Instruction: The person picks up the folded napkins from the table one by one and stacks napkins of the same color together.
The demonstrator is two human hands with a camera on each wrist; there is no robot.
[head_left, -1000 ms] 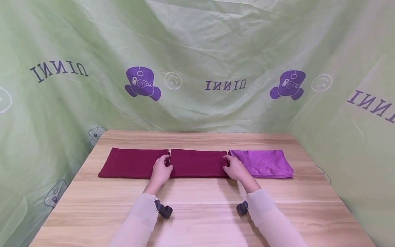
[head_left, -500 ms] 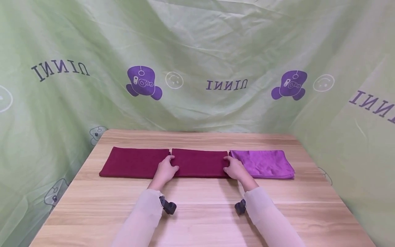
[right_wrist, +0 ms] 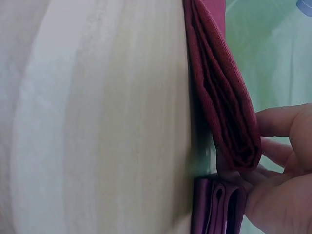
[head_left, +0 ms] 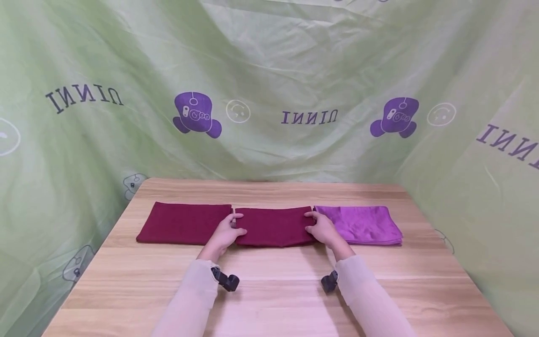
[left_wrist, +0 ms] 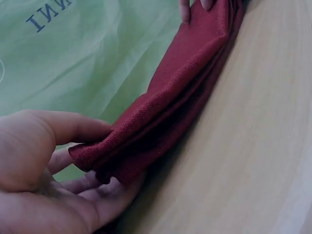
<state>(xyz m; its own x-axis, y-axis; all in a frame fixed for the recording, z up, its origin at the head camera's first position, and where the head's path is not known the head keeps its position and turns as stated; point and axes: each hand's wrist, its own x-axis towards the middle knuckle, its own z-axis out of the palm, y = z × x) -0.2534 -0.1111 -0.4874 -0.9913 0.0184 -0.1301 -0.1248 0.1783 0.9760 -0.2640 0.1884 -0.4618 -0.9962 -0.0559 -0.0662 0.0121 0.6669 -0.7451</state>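
A folded maroon cloth [head_left: 273, 227] lies in the middle of a row of three. My left hand [head_left: 224, 233] pinches its left end, thumb on top and fingers underneath, as the left wrist view shows on the layered cloth [left_wrist: 156, 109]. At the other end, my right hand [head_left: 323, 229] grips it the same way; in the right wrist view that end of the cloth [right_wrist: 234, 107] is raised off the table, folded edges facing the camera. Just beside my right hand sits a folded shiny purple cloth [head_left: 360, 225]. Another folded maroon cloth [head_left: 185, 223] lies left of my left hand.
The wooden table [head_left: 269, 290] stretches in front of the row toward me. A green printed curtain [head_left: 269, 154] hangs behind and along both sides. The neighbouring cloths lie close to both ends of the middle one.
The middle maroon cloth has gone from lying flat to slightly raised, its front edge sagging. My left hand shifted right onto its left end; my right hand stays almost in place.
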